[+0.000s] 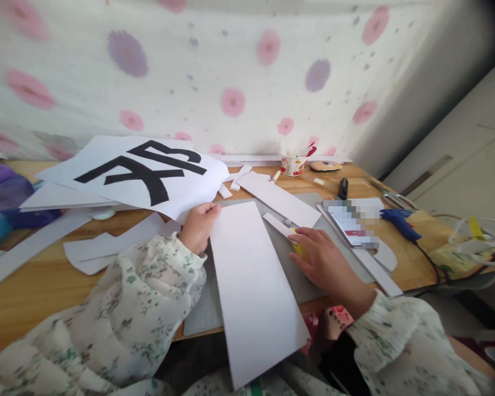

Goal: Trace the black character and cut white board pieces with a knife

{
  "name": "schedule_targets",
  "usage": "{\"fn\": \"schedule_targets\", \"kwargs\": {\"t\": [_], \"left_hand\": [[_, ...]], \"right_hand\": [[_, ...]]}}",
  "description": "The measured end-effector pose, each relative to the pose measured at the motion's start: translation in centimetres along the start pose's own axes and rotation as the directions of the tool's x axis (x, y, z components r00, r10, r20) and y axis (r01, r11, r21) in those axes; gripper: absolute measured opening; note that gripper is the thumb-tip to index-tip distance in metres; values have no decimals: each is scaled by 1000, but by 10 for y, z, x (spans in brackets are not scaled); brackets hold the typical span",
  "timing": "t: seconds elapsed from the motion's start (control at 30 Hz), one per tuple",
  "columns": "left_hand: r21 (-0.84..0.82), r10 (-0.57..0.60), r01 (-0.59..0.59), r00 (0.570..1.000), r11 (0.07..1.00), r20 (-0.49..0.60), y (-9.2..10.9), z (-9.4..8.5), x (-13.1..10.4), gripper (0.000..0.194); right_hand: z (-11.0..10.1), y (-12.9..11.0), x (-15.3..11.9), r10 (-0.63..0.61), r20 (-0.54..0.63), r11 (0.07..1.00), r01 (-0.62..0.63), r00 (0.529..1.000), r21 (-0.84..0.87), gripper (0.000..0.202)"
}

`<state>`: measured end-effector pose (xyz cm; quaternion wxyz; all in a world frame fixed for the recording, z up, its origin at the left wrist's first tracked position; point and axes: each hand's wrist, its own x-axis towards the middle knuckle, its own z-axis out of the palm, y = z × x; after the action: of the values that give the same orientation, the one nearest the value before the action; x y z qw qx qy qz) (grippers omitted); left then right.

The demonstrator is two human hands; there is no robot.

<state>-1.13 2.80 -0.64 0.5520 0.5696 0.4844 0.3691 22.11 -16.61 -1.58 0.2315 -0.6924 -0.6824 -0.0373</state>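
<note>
Left hand [198,224]: rests at the upper left corner of the long white card strip [253,286], fingers curled over its edge, pinning it flat; grip closed lightly on that corner.
Right hand [322,261]: at 3 o'clock of the strip, fingers folded around a yellow-handled cutter [296,245]; blade end hidden, so I cannot tell if it is out.
Card strip: lies on the grey cutting mat [286,264], its near end overhanging the surface [41,280] edge towards the lap.
Narrow offcut [277,224]: just beside the cutter, at 12 o'clock of the right hand.
Printed sheet [144,176]: at 11 o'clock, well apart.
Glue gun [398,221]: at 2 o'clock, cord trailing off the surface.
Risk: overhanging end may tip or slide if the left hand eases; strip would skew.
Risk: cutter sits close to the fingers; a slip could nick them.
</note>
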Motion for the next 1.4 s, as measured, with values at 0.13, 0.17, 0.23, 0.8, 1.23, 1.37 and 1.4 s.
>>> {"fn": "schedule_targets", "kwargs": {"t": [0.13,0.17,0.23,0.8,1.23,1.37,1.4], "left_hand": [[52,-16,15,1000,999,20,-11,6,4,35],[70,-22,20,999,997,29,-12,5,4,35],[119,-37,30,998,992,53,-14,4,5,35],[784,197,-400,916,475,348,-2,-9,-1,30],[777,136,-594,804,208,579,4,-12,-7,52],[708,41,-678,727,199,685,11,-20,-11,87],[689,13,-696,705,201,709,12,-22,-11,97]], "right_hand": [[10,-5,18,39,122,966,-7,992,-257,41],[11,-6,22,49,134,960,-9,990,-281,39],[12,-7,27,61,143,956,-17,988,-294,34],[10,41,13,127,-153,969,-155,980,-191,37],[0,-12,7,259,267,964,-230,928,-136,48],[-2,-13,12,213,298,973,-172,931,-157,52],[-2,-13,14,200,304,974,-157,931,-161,53]]}}
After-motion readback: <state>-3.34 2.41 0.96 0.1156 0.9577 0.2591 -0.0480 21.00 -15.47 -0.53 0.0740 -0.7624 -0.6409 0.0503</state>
